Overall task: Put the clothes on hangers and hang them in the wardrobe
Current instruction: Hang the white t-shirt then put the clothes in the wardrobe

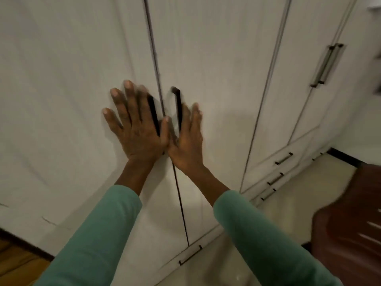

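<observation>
Pressing flat on shut wardrobe doors (pixel 216 69) with left hand (pixel 134 124) and right hand (pixel 188 133), fingers (pixel 128 93) straight, gripping nothing. No clothes or hangers in view. Next, likely: hook handles (pixel 179 104), pull open.

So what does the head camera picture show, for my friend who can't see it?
A left hand and a right hand lie flat, fingers straight, on shut white wardrobe doors, by the dark handles. Green sleeves cover the arms; a brown chair stands at the right.
</observation>
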Demonstrator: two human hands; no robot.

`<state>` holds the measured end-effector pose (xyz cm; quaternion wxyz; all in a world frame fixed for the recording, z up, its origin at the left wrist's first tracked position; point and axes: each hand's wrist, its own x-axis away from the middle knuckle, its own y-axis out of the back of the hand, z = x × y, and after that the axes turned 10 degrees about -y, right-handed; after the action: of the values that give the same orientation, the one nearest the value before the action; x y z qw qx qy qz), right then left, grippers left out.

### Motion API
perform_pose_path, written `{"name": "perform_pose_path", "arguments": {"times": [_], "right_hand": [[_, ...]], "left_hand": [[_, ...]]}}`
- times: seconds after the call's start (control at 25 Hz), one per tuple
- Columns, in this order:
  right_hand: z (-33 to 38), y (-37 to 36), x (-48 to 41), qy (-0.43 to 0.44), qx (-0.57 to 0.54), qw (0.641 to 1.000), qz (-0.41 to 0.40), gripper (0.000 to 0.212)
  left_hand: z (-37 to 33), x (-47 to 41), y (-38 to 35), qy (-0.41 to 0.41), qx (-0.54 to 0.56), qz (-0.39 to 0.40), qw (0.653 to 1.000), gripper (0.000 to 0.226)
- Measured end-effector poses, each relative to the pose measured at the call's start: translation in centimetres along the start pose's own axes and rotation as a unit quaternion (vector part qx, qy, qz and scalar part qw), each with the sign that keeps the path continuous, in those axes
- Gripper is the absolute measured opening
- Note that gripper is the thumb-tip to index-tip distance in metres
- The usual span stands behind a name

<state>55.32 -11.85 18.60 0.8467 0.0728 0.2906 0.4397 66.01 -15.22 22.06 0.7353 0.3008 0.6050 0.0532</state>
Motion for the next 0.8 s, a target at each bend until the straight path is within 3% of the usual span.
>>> {"name": "perform_pose_path", "arguments": {"times": [0.08, 0.2, 0.28, 0.4, 0.48, 0.6, 0.8], "right_hand": [[-1.5, 2.4, 1.8, -0.011, 0.0, 1.0, 0.014, 0.072], [-4.9, 6.3, 7.0, -0.064, 0.025, 0.997, -0.02, 0.063], [-7.8, 9.6, 12.1, -0.103, 0.05, 0.993, -0.042, 0.053], [-12.9, 15.4, 21.7, -0.189, 0.1, 0.973, -0.086, 0.045], [-15.8, 19.7, 28.3, -0.259, 0.15, 0.948, -0.11, 0.045], [-19.4, 25.8, 36.6, -0.377, 0.23, 0.887, -0.134, 0.047], [-25.7, 33.8, 44.4, -0.507, 0.338, 0.783, -0.126, 0.06]], "left_hand": [[-1.9, 1.3, 0.5, 0.026, 0.107, -0.019, 0.994, 0.087], [-6.9, 6.3, 2.2, 0.043, 0.306, -0.016, 0.951, 0.08], [-11.2, 11.7, 3.4, -0.01, 0.426, 0.026, 0.904, 0.07], [-18.0, 20.1, 4.8, -0.104, 0.563, 0.145, 0.807, 0.063], [-22.0, 24.9, 5.7, -0.153, 0.599, 0.22, 0.754, 0.063], [-27.2, 30.0, 6.6, -0.209, 0.607, 0.305, 0.703, 0.069], [-34.9, 34.4, 5.6, -0.267, 0.55, 0.379, 0.695, 0.08]]}}
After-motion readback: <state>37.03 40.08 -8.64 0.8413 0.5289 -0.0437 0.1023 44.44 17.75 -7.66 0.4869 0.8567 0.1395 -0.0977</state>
